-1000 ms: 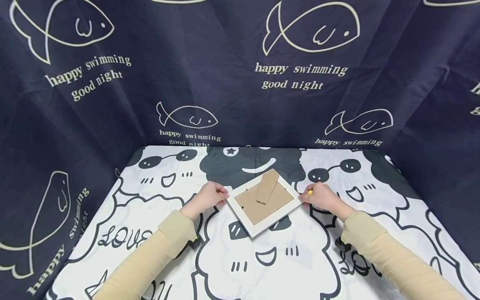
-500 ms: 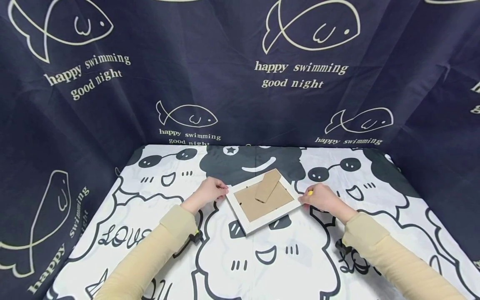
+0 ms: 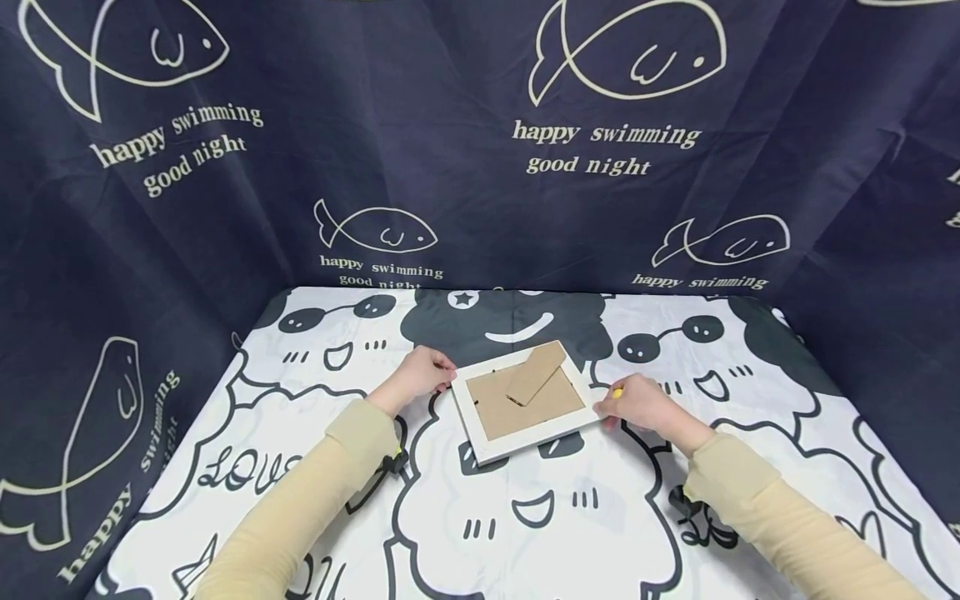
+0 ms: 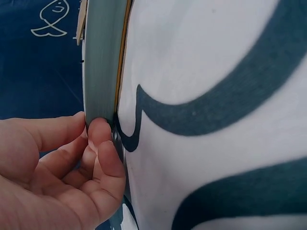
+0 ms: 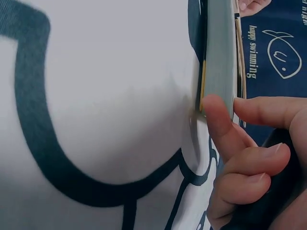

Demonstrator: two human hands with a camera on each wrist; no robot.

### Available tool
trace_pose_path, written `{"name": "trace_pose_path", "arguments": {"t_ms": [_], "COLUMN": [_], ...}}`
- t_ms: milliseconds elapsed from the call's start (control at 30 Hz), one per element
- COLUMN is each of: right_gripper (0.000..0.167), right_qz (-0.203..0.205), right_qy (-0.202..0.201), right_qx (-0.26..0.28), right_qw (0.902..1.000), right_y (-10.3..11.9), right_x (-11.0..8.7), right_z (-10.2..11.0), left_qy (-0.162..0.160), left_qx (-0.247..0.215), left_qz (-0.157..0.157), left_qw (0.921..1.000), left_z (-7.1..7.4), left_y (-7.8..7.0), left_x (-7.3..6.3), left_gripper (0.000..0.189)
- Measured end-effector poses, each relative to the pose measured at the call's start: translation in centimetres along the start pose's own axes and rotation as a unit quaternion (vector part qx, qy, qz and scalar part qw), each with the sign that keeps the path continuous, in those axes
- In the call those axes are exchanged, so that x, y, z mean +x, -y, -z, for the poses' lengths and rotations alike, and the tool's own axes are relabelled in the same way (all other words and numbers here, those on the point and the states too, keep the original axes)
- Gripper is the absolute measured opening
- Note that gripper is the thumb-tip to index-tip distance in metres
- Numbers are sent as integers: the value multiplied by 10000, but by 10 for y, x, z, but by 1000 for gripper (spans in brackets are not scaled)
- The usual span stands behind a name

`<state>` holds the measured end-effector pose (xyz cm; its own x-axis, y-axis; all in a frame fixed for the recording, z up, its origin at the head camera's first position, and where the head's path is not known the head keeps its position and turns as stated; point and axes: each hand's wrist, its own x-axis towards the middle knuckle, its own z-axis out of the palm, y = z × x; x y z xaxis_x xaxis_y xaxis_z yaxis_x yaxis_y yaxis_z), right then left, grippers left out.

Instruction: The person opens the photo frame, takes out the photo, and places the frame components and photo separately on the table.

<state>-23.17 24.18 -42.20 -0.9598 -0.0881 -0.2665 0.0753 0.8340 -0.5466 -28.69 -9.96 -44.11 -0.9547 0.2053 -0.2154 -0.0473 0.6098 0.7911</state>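
Note:
A white picture frame (image 3: 491,452) lies back side up, turned at an angle over the cloth, in the middle of the head view. Its brown backing board (image 3: 495,412) carries a folding stand leg (image 3: 542,375). My left hand (image 3: 420,372) pinches the left corner between thumb and fingertips; the left wrist view shows the frame's pale side edge (image 4: 103,62) in that grip. At the opposite corner my right hand (image 3: 641,402) holds the frame between thumb and index finger, its other fingers curled below in the right wrist view. The frame's front faces down, hidden.
A white cloth (image 3: 570,542) with black cartoon sheep and lettering covers the table. Dark blue curtains (image 3: 480,167) with fish drawings stand behind it and at both sides. Small black devices sit under both wrists.
Between both hands the picture frame has turned clockwise in the head view, its near corner swinging left. My left hand has moved slightly up and away; the right hand has dropped slightly.

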Motion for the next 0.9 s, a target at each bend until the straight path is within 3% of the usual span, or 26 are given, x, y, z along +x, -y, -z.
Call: {"name": "trace_pose_path", "arguments": {"t_ms": [633,900], "right_gripper": [19,18], "right_qz": [-176,-178], "right_qy": [293,445], "right_qx": [200,617], "right_qw": [9992,9969], "right_y": [4,0], "right_x": [-14,-16], "right_z": [-6,-10], "left_qy": [-1,38], "left_qx": [105,221], "left_qz": [91,106], "left_qw": [9999,9997], "left_z": [1,0], "left_y": [-10,-12], "left_x": [13,17], "left_gripper": [12,12]}}
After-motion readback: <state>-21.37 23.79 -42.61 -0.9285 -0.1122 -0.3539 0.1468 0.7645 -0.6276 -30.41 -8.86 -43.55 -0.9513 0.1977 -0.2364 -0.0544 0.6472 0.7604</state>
